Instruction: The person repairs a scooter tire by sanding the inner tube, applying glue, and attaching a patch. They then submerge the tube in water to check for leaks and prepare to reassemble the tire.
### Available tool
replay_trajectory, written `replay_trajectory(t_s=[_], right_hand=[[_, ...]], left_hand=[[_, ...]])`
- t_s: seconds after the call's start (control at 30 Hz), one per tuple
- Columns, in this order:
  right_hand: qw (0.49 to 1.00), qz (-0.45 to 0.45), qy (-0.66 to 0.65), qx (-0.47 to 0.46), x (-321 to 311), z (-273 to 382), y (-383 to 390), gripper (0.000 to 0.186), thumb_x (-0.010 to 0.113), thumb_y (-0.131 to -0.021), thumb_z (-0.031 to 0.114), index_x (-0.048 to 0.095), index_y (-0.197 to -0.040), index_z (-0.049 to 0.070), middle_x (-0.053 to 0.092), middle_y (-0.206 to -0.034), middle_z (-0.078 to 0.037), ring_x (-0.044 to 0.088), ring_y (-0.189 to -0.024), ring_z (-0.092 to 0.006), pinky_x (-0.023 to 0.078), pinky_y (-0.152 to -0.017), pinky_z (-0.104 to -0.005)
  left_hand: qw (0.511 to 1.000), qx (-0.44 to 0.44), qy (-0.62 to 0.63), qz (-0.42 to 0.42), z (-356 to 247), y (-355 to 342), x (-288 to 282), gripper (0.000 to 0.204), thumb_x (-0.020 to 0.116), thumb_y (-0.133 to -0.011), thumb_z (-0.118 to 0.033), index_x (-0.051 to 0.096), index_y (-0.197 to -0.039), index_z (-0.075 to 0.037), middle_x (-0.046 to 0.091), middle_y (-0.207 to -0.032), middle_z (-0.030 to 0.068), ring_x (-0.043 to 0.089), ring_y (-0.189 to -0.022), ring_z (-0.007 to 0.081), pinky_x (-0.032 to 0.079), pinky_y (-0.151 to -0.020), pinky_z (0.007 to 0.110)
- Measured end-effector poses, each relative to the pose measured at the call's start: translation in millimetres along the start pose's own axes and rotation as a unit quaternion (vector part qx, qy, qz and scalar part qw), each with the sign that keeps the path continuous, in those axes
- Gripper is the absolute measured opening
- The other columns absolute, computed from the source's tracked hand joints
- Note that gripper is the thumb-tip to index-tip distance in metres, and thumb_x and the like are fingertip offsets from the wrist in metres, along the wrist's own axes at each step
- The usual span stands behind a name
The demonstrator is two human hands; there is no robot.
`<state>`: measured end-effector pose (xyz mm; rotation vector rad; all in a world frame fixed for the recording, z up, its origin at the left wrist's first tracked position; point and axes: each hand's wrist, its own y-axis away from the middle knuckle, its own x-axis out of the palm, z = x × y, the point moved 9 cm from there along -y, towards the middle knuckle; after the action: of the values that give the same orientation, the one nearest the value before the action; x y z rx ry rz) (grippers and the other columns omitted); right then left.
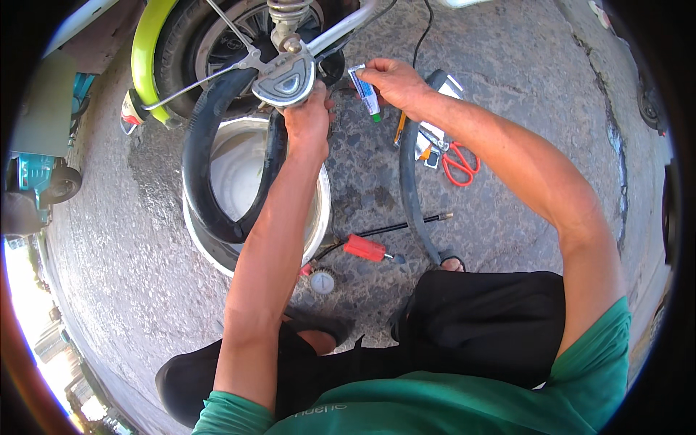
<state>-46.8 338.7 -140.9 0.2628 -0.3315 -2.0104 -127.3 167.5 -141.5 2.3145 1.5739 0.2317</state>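
In the head view my left hand (308,119) is closed on the black inner tube (212,181) just below the silver footrest (285,80), its fingertips partly hidden. The tube's loop hangs down into a white metal basin (320,188). My right hand (391,83) pinches a small glue tube (365,94) with a green cap, held upright with the cap downward. Beside it lie a loose rubber strip (412,196), red-handled scissors (458,165), a yellow stick-like tool (399,129) and some white patch packets (424,145), partly covered.
A vehicle wheel with a lime fender (145,61) stands at the top. A red-handled tool (364,247), a black hose (391,228) and a round gauge (322,281) lie near my feet. A teal wheeled machine (32,174) is at the left. A crack (602,87) runs along the pavement.
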Motion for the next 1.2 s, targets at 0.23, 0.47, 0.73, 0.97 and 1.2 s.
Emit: replay_trajectory(t_s=[0.23,0.47,0.73,0.97,1.2], right_hand=[[1.0,-0.014,0.015,-0.007,5,1,2,0.033,0.072,-0.089,0.026,0.07,-0.108,-0.001,0.071,-0.089,-0.007,0.065,-0.075,-0.0143,0.054,-0.062,-0.0312],[1.0,-0.001,0.003,0.003,16,2,0,0.037,0.071,-0.091,0.027,0.068,-0.113,-0.002,0.071,-0.094,-0.01,0.066,-0.078,-0.0152,0.055,-0.064,-0.032],[0.999,0.002,-0.048,0.006,17,4,4,0.033,0.068,-0.092,0.024,0.066,-0.113,-0.002,0.071,-0.095,-0.01,0.068,-0.081,-0.0168,0.056,-0.066,-0.0335],[0.999,-0.009,-0.051,0.005,17,8,7,0.033,0.068,-0.092,0.023,0.067,-0.113,-0.001,0.07,-0.095,-0.01,0.067,-0.081,-0.0167,0.057,-0.066,-0.0337],[0.998,-0.014,-0.052,0.014,17,8,7,0.032,0.069,-0.092,0.023,0.066,-0.113,-0.002,0.07,-0.095,-0.011,0.068,-0.079,-0.0167,0.057,-0.065,-0.0333]], left_hand=[[0.992,-0.065,0.108,-0.018,11,-32,20,0.016,0.068,-0.099,-0.032,0.067,-0.099,-0.016,0.067,-0.086,-0.0021,0.064,-0.076,0.0136,0.049,-0.071,0.035],[0.984,-0.103,0.128,0.069,18,-37,32,0.022,0.067,-0.099,-0.036,0.066,-0.091,-0.016,0.063,-0.079,-0.0033,0.058,-0.075,0.0123,0.05,-0.077,0.037],[0.98,-0.126,0.128,0.086,13,-33,39,0.024,0.064,-0.101,-0.036,0.066,-0.093,-0.014,0.063,-0.083,-0.0015,0.059,-0.079,0.0139,0.05,-0.082,0.039],[0.974,-0.142,0.158,0.08,15,-33,39,0.023,0.064,-0.101,-0.034,0.065,-0.096,-0.012,0.062,-0.086,0.0006,0.06,-0.082,0.0166,0.05,-0.085,0.042],[0.972,-0.148,0.167,0.075,14,-29,40,0.021,0.064,-0.101,-0.033,0.063,-0.096,-0.012,0.062,-0.087,0.0005,0.06,-0.084,0.0167,0.05,-0.088,0.044]])
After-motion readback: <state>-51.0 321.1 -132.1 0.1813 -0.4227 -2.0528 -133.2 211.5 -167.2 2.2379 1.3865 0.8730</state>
